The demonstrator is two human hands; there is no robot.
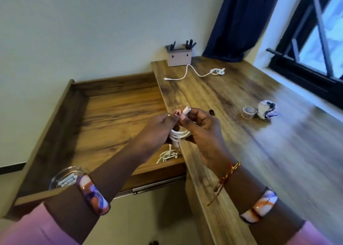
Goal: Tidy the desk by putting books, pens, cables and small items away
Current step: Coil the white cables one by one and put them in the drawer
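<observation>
Cable (179, 134) coiled into a white bundle is gripped between both hands above the front edge of the surface (241, 133), over the open drawer (115, 114). Left hand (157, 131) is curled round the loops; right hand (200, 131) pinches the plug end at the top. Loose end should be wrapped tight round the coil and tucked, so loops are not sprung. Another cable (168, 156) is seen in the drawer just below the hands; bundle is best laid beside it. A third cable (196, 73) lies far beyond the hands.
</observation>
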